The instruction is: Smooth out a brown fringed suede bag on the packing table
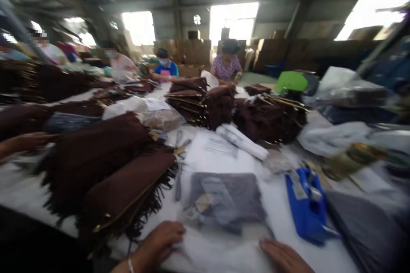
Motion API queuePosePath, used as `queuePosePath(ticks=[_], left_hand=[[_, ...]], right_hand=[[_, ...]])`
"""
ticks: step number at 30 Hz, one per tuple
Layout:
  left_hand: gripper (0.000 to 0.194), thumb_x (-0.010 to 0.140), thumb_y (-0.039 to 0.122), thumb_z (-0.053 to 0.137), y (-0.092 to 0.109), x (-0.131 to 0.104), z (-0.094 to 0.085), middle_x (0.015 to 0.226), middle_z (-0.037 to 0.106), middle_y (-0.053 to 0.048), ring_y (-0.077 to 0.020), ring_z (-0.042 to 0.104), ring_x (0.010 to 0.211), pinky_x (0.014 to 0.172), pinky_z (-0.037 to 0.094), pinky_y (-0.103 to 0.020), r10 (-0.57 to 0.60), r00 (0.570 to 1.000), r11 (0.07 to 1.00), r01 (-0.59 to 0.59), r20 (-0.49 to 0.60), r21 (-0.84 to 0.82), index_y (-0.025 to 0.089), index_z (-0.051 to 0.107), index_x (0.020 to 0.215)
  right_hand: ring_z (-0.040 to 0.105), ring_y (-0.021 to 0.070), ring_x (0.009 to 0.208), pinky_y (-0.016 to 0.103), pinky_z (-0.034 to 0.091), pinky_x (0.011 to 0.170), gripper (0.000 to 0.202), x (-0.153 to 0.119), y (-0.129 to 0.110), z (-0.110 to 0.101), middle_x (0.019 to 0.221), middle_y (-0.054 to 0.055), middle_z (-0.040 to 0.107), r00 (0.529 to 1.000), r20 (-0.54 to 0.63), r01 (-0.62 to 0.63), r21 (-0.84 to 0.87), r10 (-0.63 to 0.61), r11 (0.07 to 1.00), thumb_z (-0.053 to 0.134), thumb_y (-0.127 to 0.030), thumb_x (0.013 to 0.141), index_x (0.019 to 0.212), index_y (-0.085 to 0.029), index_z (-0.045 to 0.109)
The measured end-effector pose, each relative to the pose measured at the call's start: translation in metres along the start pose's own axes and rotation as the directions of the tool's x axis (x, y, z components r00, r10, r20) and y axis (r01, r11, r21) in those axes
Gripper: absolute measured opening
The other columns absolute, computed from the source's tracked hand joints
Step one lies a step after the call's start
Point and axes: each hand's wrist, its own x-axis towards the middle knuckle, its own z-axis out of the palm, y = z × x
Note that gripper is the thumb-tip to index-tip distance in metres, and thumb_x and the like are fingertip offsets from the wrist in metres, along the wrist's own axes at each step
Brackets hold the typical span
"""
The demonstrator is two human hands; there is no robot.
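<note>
My left hand [160, 241] rests on the white table near its front edge, fingers loosely curled on clear plastic wrap. My right hand [283, 256] lies flat on the table at the lower right. Between and just beyond them sits a clear plastic bag holding a grey folded item [224, 198]. A pile of brown fringed suede bags [109, 170] lies to the left of my left hand. A blue tape dispenser [306, 204] stands just beyond my right hand. Neither hand grips anything.
Scissors [179, 153] and a white paper sheet [221, 153] lie past the bagged item. More brown bag stacks [265, 117] fill the table's middle. Several people work at the far side. Another person's hand [22, 143] reaches in from the left. Plastic bags [333, 136] lie right.
</note>
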Motion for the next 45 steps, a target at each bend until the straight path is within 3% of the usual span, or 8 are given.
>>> queuePosePath(ticks=[7, 13, 20, 27, 35, 38, 42, 45], left_hand=[[0.029, 0.085, 0.042, 0.05, -0.01, 0.005, 0.028, 0.104, 0.07, 0.001, -0.0212, 0.065, 0.097, 0.091, 0.052, -0.034, -0.566, 0.795, 0.822, 0.522, -0.218, -0.229, 0.023, 0.067, 0.099], [0.034, 0.084, 0.048, 0.041, -0.01, 0.019, 0.037, 0.09, 0.073, 0.002, -0.0198, 0.068, 0.085, 0.076, 0.056, -0.027, -0.602, 0.642, 0.749, 0.661, -0.475, -0.056, 0.024, 0.065, 0.09], [0.034, 0.091, 0.031, 0.029, -0.022, 0.017, 0.015, 0.083, 0.069, -0.008, -0.0192, 0.064, 0.065, 0.057, 0.05, -0.029, -0.336, 0.885, 0.798, 0.45, -0.323, 0.401, 0.018, 0.061, 0.091], [0.027, 0.091, 0.035, 0.049, 0.041, 0.089, 0.014, 0.103, 0.061, -0.008, -0.0239, 0.051, 0.104, 0.091, 0.04, -0.04, 0.019, 0.993, 0.918, 0.029, -0.116, 0.396, 0.019, 0.055, 0.112], [0.019, 0.091, 0.025, 0.046, 0.046, 0.113, 0.051, 0.078, 0.054, -0.003, -0.0199, 0.048, 0.08, 0.072, 0.035, -0.034, -0.015, 1.0, 0.952, 0.02, -0.017, 0.305, 0.018, 0.054, 0.075], [0.017, 0.089, 0.028, 0.05, 0.034, 0.108, 0.055, 0.076, 0.054, -0.002, -0.019, 0.049, 0.077, 0.071, 0.035, -0.033, 0.07, 0.995, 0.957, -0.046, -0.077, 0.286, 0.019, 0.054, 0.075], [0.018, 0.087, 0.038, 0.053, 0.012, 0.106, 0.067, 0.077, 0.057, -0.001, -0.0191, 0.052, 0.078, 0.074, 0.036, -0.032, 0.181, 0.974, 0.953, -0.14, -0.135, 0.267, 0.022, 0.058, 0.079], [0.021, 0.086, 0.043, 0.053, 0.004, 0.106, 0.073, 0.077, 0.059, -0.001, -0.0198, 0.053, 0.079, 0.075, 0.037, -0.032, 0.176, 0.972, 0.953, -0.13, -0.152, 0.275, 0.023, 0.059, 0.079]], right_hand=[[0.051, 0.0251, 0.117, 0.044, 0.044, 0.097, 0.055, -0.002, -0.019, -0.013, 0.124, 0.01, 0.058, 0.998, 0.038, -0.039, -0.059, 0.041, 0.997, 0.058, -0.024, 0.081, 0.134, -0.021, 0.043], [0.063, 0.0186, 0.081, 0.035, 0.049, 0.077, 0.021, 0.007, -0.024, -0.004, 0.086, 0.006, 0.068, 0.963, -0.259, -0.075, -0.017, 0.068, 0.997, 0.045, -0.016, 0.091, 0.102, -0.021, 0.062], [0.06, 0.0168, 0.062, 0.025, 0.041, 0.06, 0.036, 0.017, -0.06, 0.015, 0.065, 0.001, 0.063, 0.822, 0.058, -0.569, 0.139, 0.567, 0.81, 0.033, -0.041, 0.096, 0.076, -0.023, 0.056], [0.06, 0.0191, 0.064, 0.027, 0.038, 0.062, 0.037, 0.023, -0.06, 0.014, 0.066, 0.001, 0.064, 0.757, 0.133, -0.653, 0.129, 0.639, 0.747, 0.033, -0.047, 0.094, 0.074, -0.024, 0.054], [0.048, 0.0143, 0.052, 0.024, 0.035, 0.055, 0.038, 0.018, -0.045, 0.005, 0.055, -0.003, 0.053, 0.632, -0.049, -0.716, 0.344, 0.773, 0.607, 0.053, -0.056, 0.081, 0.068, -0.021, 0.056], [0.045, 0.0136, 0.05, 0.024, 0.036, 0.053, 0.039, 0.004, -0.032, -0.016, 0.051, -0.005, 0.048, 0.49, -0.198, -0.708, 0.479, 0.849, 0.52, 0.054, -0.057, 0.08, 0.07, -0.02, 0.058], [0.055, 0.0174, 0.071, 0.026, 0.042, 0.068, 0.042, -0.015, -0.002, -0.062, 0.074, 0.002, 0.062, 0.167, -0.54, -0.662, 0.559, 0.825, 0.5, 0.046, -0.054, 0.085, 0.094, -0.015, 0.061], [0.056, 0.0206, 0.099, 0.03, 0.041, 0.085, 0.043, -0.015, 0.021, -0.089, 0.103, 0.008, 0.065, 0.191, -0.567, -0.648, 0.54, 0.801, 0.537, 0.043, -0.05, 0.087, 0.102, -0.017, 0.064]])
